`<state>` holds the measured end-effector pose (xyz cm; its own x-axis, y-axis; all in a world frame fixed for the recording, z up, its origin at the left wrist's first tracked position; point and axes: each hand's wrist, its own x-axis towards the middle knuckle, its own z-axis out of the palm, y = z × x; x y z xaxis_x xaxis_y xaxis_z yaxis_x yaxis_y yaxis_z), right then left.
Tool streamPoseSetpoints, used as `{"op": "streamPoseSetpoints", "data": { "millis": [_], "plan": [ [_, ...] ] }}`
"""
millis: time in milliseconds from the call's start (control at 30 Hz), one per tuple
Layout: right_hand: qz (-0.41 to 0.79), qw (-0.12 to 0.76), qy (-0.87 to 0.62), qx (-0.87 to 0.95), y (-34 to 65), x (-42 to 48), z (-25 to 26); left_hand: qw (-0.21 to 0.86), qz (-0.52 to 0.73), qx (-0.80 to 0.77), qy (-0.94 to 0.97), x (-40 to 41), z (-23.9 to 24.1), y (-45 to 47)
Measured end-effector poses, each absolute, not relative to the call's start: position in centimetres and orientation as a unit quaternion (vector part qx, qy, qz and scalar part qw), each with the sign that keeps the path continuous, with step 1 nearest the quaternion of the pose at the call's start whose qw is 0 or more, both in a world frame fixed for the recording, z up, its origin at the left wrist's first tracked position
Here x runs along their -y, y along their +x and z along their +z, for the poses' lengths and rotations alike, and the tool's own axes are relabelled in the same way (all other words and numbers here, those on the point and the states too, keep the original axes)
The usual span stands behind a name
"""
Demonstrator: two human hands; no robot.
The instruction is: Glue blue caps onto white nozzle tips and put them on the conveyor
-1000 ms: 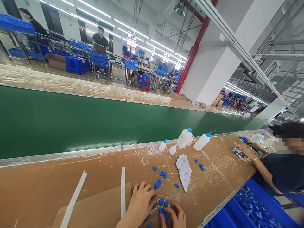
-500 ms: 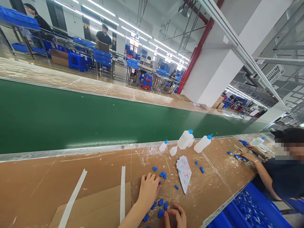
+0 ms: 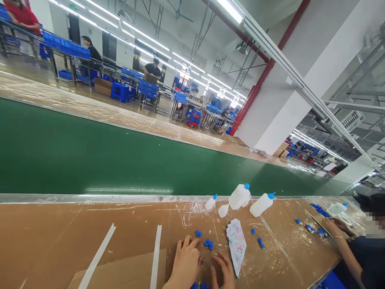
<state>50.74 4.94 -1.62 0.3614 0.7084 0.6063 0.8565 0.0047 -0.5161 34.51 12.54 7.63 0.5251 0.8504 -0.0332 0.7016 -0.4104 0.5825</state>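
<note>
My left hand [image 3: 186, 259] is low on the brown work surface, palm down, with its fingers bent and a little spread. A sliver of a small blue part [image 3: 201, 261] shows beside its thumb side; whether the fingers touch it is hidden. Close by on the right, my right hand [image 3: 224, 271] is curved, thumb and fingers apart. More blue parts [image 3: 195, 285] lie below and between the hands, partly cut off by the lower edge. Just beyond my fingers are a clump of blue parts [image 3: 208, 244] and a single blue part [image 3: 198, 233].
A stained white cloth or paper [image 3: 237, 247] lies right of my hands. White bottles with blue caps [image 3: 261, 205] stand or lean before the green belt [image 3: 120, 168]. White tape strips [image 3: 155, 257] are at left. A co-worker's hands [image 3: 333, 228] handle blue parts at right.
The view has tilted up, so the table sits lower in the picture. My right hand has moved forward, closer to my left hand, away from the nearer blue parts.
</note>
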Motion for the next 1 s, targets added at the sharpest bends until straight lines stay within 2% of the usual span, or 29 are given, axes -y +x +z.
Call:
{"op": "streamPoseSetpoints", "data": {
  "millis": [233, 433, 667, 1000],
  "plan": [
    [-0.032, 0.409, -0.677, 0.611, 51.2, -9.9, 0.8, 0.276, 0.163, -0.468, 0.824, -15.4, 7.3, 35.2],
    [0.014, 0.382, -0.646, 0.660, 51.4, -10.9, 1.3, 0.281, 0.127, -0.449, 0.839, -17.3, 6.9, 36.2],
    [-0.006, 0.428, -0.638, 0.640, 51.0, -8.8, 0.7, 0.278, 0.120, -0.439, 0.846, -16.0, 6.8, 34.7],
    [0.024, 0.463, -0.656, 0.596, 49.9, -7.6, 1.2, 0.254, 0.132, -0.457, 0.842, -14.4, 6.3, 33.1]
  ]
}}
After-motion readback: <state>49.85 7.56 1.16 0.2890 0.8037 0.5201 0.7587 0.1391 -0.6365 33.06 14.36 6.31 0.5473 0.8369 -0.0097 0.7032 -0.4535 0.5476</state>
